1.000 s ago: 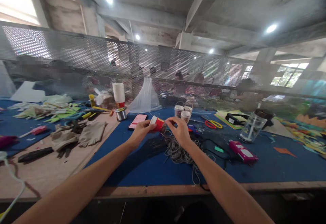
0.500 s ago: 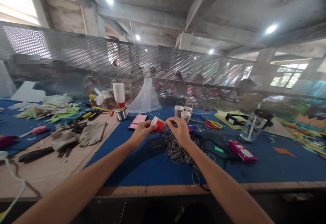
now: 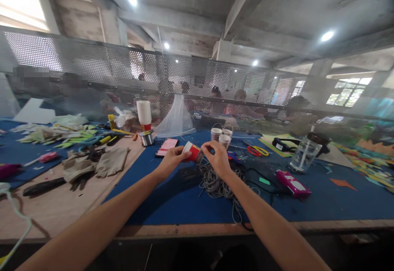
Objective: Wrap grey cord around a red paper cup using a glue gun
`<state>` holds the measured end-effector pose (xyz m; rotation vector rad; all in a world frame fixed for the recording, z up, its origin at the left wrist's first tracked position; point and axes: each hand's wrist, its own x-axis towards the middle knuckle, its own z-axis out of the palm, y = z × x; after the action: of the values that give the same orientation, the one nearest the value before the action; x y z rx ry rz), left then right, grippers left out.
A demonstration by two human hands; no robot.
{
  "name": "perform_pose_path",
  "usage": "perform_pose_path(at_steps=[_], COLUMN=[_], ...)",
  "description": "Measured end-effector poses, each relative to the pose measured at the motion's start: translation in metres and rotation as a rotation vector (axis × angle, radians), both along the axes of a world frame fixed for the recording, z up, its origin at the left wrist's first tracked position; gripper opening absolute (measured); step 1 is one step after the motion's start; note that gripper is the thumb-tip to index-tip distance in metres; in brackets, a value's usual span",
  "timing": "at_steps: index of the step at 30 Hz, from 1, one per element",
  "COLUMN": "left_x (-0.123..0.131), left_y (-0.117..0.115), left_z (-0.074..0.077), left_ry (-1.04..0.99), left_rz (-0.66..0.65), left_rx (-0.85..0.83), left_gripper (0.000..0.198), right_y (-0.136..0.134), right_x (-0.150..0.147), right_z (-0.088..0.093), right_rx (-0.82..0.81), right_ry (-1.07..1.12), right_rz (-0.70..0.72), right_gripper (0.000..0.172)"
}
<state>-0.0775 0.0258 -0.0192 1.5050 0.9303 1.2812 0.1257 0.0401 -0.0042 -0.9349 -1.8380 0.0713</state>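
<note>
A red and white paper cup [image 3: 193, 152] lies tilted in my left hand [image 3: 171, 161], whose fingers close round its rim end. Grey cord appears to cover the cup's base end. My right hand [image 3: 218, 157] pinches with thumb and forefinger beside that base; what sits between the fingertips is too small to make out. Below my right hand, a loose tangle of grey cord [image 3: 215, 184] rests on the blue mat [image 3: 154, 205]. Just behind stand several small cups with handles [image 3: 224, 139], wrapped in a greyish material.
Left of my hands are a phone [image 3: 168, 145], a wire spool [image 3: 146, 138], a stack of paper cups [image 3: 144, 113] and work gloves [image 3: 111, 162]. To the right lie scissors [image 3: 258, 150], a purple box [image 3: 294, 184] and a clear bottle [image 3: 304, 154]. A perforated metal screen [image 3: 123, 70] stands behind.
</note>
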Motion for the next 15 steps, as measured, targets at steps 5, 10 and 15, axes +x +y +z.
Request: perform_pose_path(at_steps=[5, 10, 15], left_x=[-0.0001, -0.0010, -0.0011], left_y=[-0.0002, -0.0006, -0.0011], left_z=[0.0002, 0.0003, 0.0003], left_ry=[0.000, -0.001, -0.009], left_rz=[-0.007, -0.024, -0.025], left_rx=[0.002, 0.006, 0.002], left_gripper=[0.034, 0.032, 0.032], right_y=[0.0010, 0.0009, 0.0033], right_x=[0.0001, 0.0001, 0.0009], right_z=[-0.0007, -0.0008, -0.0024], right_rx=[-0.004, -0.004, -0.017], right_ry=[0.018, 0.027, 0.034], right_rz=[0.013, 0.025, 0.040], right_gripper=[0.015, 0.014, 0.014])
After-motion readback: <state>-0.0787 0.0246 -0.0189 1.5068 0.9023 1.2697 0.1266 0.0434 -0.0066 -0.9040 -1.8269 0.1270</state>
